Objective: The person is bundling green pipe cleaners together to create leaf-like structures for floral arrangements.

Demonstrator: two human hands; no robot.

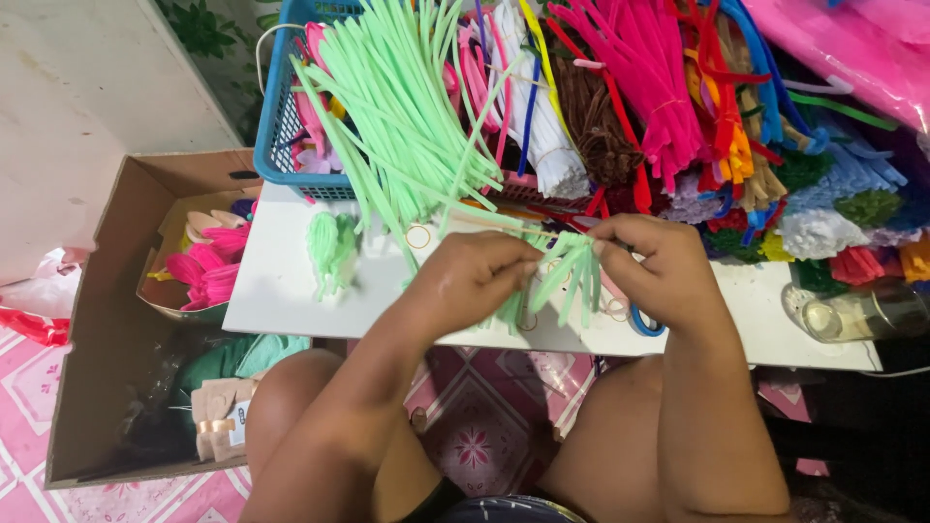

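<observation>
A small cluster of mint-green pipe cleaner pieces (pixel 572 271) sits pinched between both hands just above the front half of the white worktop (pixel 281 291). Its top is gathered at the fingertips, and the loose ends hang down and fan slightly toward the person, so the long axis runs roughly away-to-near. The left hand (pixel 475 276) closes on the bundle from the left, fingers curled and thumb pressed in; the right hand (pixel 659 266) meets it from the right, fingertips nipped on the gathered top. The two hands are nearly touching, with the cluster between them, neither clearly nearer.

Just to the left on the worktop lies a finished-looking green tuft (pixel 331 250), well apart from the hands. Behind the hands a long sheaf of uncut green pipe cleaners (pixel 407 107) spills out of a blue plastic basket (pixel 276 136), its ends reaching close to the left hand. Further right are heaps of pink, brown, white and mixed-colour pipe cleaners (pixel 668 87). A clear glass jar (pixel 862 315) lies at the right edge. Left of the worktop, on the floor, an open cardboard box (pixel 107 320) holds pink petal shapes (pixel 208 266).
</observation>
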